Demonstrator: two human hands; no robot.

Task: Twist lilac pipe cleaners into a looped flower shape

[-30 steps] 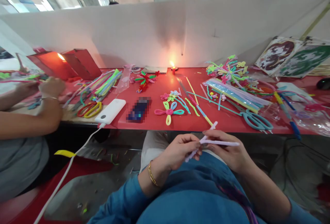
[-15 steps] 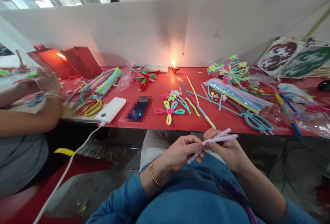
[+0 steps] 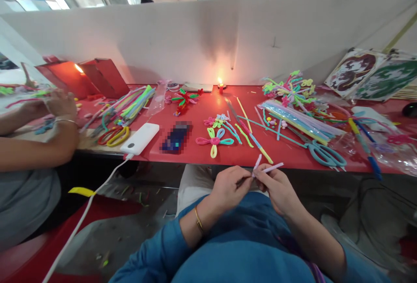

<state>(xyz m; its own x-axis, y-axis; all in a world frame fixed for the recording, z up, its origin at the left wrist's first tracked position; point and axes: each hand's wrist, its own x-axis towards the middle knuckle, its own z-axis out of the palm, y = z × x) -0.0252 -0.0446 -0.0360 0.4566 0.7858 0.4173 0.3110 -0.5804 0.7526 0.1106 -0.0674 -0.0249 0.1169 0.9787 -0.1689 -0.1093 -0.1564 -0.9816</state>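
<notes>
Just in front of the table edge, my left hand (image 3: 230,186) and my right hand (image 3: 275,186) meet and pinch one pale lilac pipe cleaner (image 3: 273,167). Two of its ends stick out past my fingers, one upward and one to the right; its middle is hidden in the pinch. On the red table (image 3: 182,160) ahead lies a multicoloured pipe-cleaner flower (image 3: 214,141), with smaller flowers (image 3: 220,120) behind it. A banded pink, blue and yellow stick (image 3: 257,142) points toward my hands, and a short yellow-green pipe cleaner (image 3: 244,135) is beside it.
A lit candle (image 3: 221,87) burns near the white partition (image 3: 163,40). Blue-handled scissors (image 3: 325,153) and bagged pipe cleaners (image 3: 296,118) lie on the right. Leftward are a phone (image 3: 176,137), a white power bank (image 3: 140,138) with its cable, and a co-worker's hands (image 3: 61,105).
Both hands have drawn closer together and shifted slightly left. The lilac pipe cleaner's two ends, nearly parallel before, now spread apart, one pointing up.
</notes>
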